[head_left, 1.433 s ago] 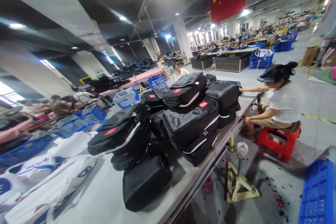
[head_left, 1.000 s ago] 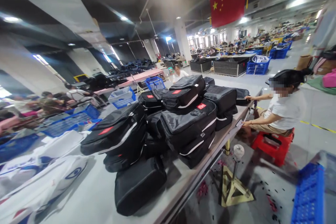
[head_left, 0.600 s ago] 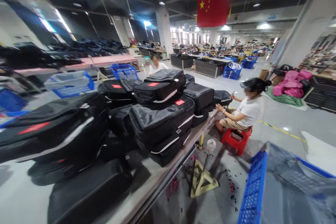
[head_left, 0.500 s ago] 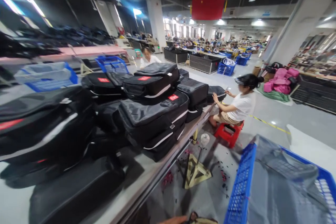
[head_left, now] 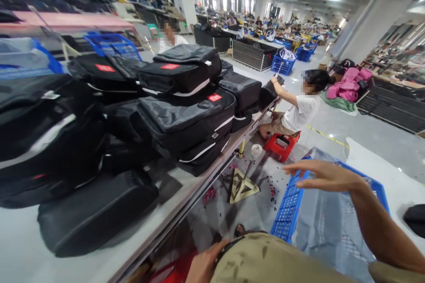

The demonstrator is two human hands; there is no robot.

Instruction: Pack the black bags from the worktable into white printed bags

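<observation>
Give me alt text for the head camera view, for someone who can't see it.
The wearer's right hand hangs open, fingers spread, above a blue plastic crate on the floor, while the left hand rests low by the knee. To the left, black bags are stacked on a long table, and a seated co-worker handles one at its far end.

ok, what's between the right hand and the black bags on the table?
Head view: right hand hovers over the blue plastic crate; between it and the black fabric bags: table edge, yellow metal stand.
</observation>
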